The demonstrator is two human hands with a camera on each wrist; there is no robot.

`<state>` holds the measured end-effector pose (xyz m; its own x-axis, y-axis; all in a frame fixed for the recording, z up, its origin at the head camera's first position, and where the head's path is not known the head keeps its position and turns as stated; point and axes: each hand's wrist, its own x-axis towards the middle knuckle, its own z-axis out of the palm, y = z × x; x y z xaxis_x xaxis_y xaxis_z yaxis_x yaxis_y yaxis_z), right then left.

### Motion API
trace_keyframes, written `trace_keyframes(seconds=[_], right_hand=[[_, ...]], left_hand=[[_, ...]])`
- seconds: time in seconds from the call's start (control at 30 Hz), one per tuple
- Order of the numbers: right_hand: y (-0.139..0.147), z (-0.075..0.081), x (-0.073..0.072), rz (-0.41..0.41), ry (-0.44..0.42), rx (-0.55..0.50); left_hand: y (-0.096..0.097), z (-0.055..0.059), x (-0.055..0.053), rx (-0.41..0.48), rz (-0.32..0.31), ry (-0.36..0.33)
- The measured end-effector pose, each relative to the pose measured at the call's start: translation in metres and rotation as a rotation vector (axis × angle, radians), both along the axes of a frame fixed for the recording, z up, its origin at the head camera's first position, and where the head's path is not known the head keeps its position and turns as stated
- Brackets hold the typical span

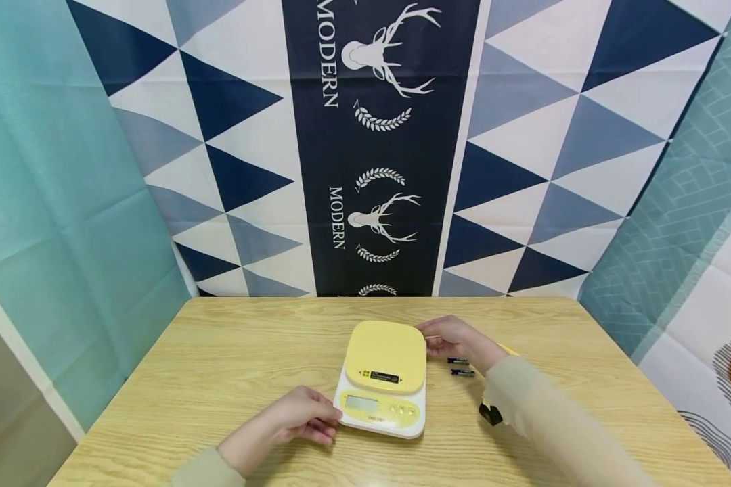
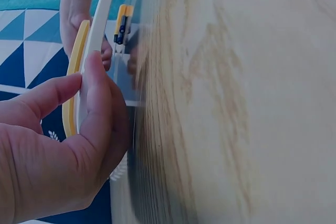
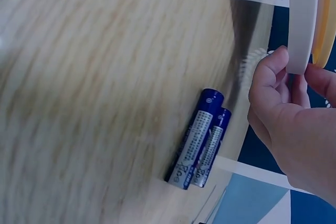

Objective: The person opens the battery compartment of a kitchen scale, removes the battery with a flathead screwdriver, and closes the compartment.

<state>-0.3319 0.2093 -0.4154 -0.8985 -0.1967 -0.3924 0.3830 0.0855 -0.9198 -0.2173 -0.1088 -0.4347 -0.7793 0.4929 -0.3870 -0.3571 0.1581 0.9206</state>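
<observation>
A kitchen scale with a yellow platform and white base faces up, its display and buttons towards me. My left hand pinches its near left corner, thumb above and fingers beneath, as the left wrist view shows. My right hand grips the far right edge; in the right wrist view the fingers of this hand lie against the white underside. The scale's white base appears held a little off the table.
Two blue batteries lie side by side on the wooden table, right of the scale. A yellow item with a black end is partly hidden by my right sleeve. Patterned curtain hangs behind the table.
</observation>
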Motion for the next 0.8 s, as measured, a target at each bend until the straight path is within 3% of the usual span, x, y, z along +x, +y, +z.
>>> trace_keyframes(seconds=[0.37,0.53,0.8], right_hand=[[-0.009,-0.008,-0.01,-0.031,-0.004,0.011],[-0.011,-0.01,-0.012,-0.032,0.0,0.028],[-0.013,-0.016,-0.015,-0.015,0.015,0.049]], left_hand=[[0.009,-0.004,0.003,-0.081,-0.039,0.059],[0.013,0.0,0.006,-0.135,-0.047,0.086],[0.016,0.001,0.007,-0.163,-0.083,0.093]])
